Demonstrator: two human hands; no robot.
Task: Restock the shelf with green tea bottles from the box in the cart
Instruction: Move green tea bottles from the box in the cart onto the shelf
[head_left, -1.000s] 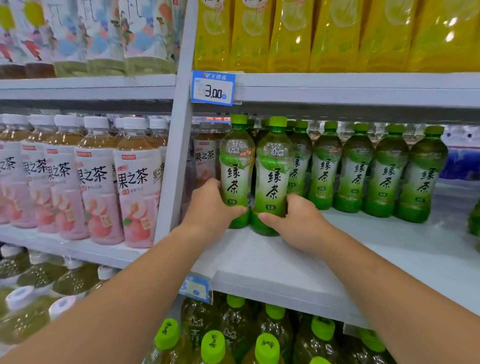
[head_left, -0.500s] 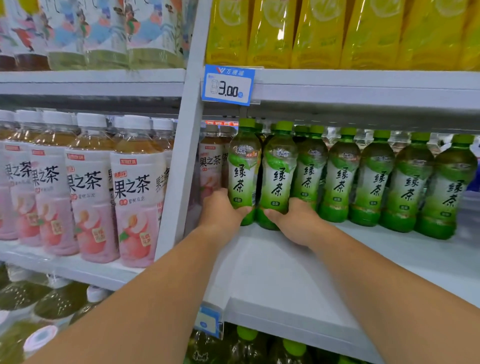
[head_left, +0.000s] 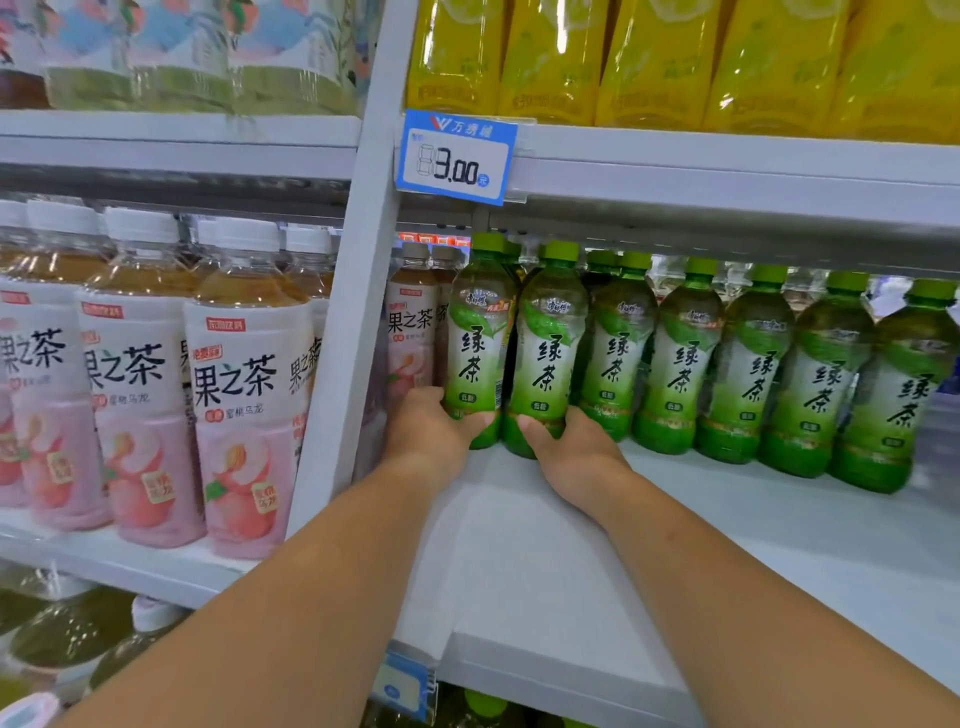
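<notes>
each hand, left hand (head_left: 426, 434) and right hand (head_left: 574, 447), grips a green tea bottle (head_left: 480, 343), placing it on the shelf (head_left: 571, 571); next, let go.

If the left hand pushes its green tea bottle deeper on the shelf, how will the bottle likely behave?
The green tea bottle looks full, so probably heavy for its size. It is tall with a narrow base, so a high push may tip it; the left hand grips low. The shelf looks smooth, so it should slide.
</notes>
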